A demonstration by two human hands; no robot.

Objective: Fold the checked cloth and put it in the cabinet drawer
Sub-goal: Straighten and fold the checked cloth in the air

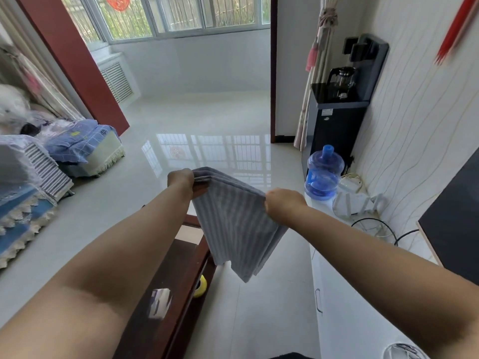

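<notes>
The grey checked cloth hangs in mid-air in front of me, folded into several layers, with its lower corner pointing down over the floor. My left hand pinches its top left corner and my right hand grips its top right corner, so the upper edge stretches between them. The white cabinet runs along the right wall below my right arm, with a dark handle on its front. No open drawer shows.
A dark wooden coffee table stands under my left arm, with a yellow item at its edge. A blue water jug, cables and a black water dispenser line the right wall. A covered sofa is at left.
</notes>
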